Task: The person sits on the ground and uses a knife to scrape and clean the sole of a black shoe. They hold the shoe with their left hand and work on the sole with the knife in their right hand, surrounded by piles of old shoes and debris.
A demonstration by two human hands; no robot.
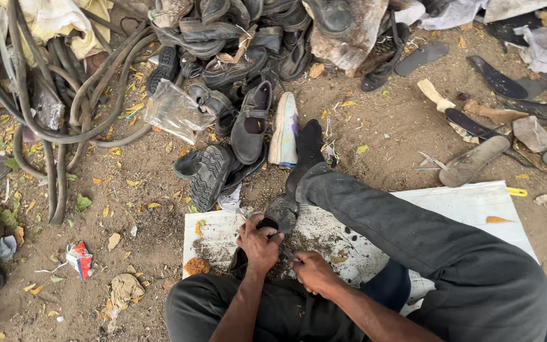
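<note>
Coiled hoses (52, 107) lie on the dirt at far left, a shoe pile (242, 57) beside them. On the white board (476, 209), the left hand (259, 244) has its grip closed over a dark shoe (280, 215). Just right, the right hand (311, 271) has its grip closed on a thin tool (286, 253) touching that shoe. A socked foot (308, 149) extends beyond.
</note>
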